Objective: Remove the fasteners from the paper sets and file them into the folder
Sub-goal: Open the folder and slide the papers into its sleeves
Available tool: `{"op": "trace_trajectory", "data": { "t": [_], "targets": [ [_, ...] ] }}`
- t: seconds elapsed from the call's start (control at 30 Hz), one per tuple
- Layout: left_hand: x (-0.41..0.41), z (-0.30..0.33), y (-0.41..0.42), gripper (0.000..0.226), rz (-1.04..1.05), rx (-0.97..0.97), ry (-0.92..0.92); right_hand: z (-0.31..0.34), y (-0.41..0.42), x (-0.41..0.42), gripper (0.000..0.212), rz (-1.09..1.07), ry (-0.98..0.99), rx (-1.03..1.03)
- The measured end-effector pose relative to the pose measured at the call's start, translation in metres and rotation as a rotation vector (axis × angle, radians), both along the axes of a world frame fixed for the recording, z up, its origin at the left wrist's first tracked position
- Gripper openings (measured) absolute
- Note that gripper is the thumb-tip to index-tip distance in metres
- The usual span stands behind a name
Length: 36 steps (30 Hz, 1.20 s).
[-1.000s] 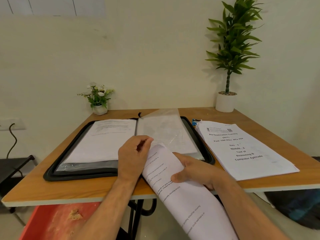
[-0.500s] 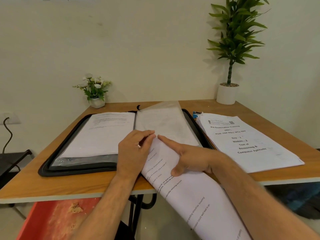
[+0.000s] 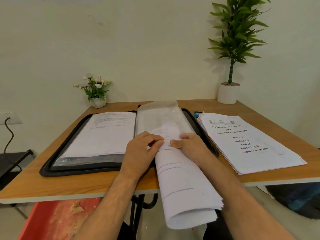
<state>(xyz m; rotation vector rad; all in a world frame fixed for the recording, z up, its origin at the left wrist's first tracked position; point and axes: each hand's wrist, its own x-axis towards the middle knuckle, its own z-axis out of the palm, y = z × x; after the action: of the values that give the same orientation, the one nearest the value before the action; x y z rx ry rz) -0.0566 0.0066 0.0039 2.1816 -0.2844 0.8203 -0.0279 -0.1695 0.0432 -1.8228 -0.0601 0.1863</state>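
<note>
Far left of the frame there's a dark side stand (image 3: 13, 160) and a cable (image 3: 9, 134) hanging from a wall socket. On the wooden table (image 3: 52, 181), upper left, sits a little white pot of white flowers (image 3: 96, 90). Next over, the black folder (image 3: 57, 168) lies open flat, a printed sheet tucked in the clear sleeve on its left half.

Middle of the frame: the left hand (image 3: 140, 151) has its fingers curled, and its grip pinches the upper edge of the clear plastic sleeve (image 3: 161, 118) on the folder's right half. Right beside it the right hand (image 3: 190, 146) grips the top of the curled paper set (image 3: 183, 187), thumb on top, right at the sleeve's opening. The far end of the set looks to be already inside the sleeve, while the rest rolls down over the near table edge toward the bottom of the frame.

Right of the folder is a stack of printed papers (image 3: 251, 144), with something small and blue (image 3: 197, 113) peeking out at its top corner. Upper right, a tall green plant in a white pot (image 3: 228, 92) stands at the table's back edge.
</note>
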Motion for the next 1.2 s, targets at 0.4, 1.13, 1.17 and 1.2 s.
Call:
{"op": "trace_trajectory", "data": {
  "t": [0.4,1.13,1.17,1.2],
  "targets": [
    [-0.001,0.002,0.005,0.006,-0.041,-0.062,-0.015,0.000,0.005,-0.011,0.095,0.153,0.123,0.189],
    [0.004,0.003,0.003,0.010,-0.045,-0.047,0.005,-0.012,0.017,0.011,0.056,0.180,-0.068,0.342],
    [0.004,0.003,0.003,0.009,-0.044,-0.049,0.002,-0.016,0.014,0.011,0.057,0.246,-0.062,0.374],
    [0.004,0.003,0.003,0.009,-0.043,-0.046,0.002,-0.019,0.009,0.011,0.059,0.326,-0.049,0.407]
  ]
}}
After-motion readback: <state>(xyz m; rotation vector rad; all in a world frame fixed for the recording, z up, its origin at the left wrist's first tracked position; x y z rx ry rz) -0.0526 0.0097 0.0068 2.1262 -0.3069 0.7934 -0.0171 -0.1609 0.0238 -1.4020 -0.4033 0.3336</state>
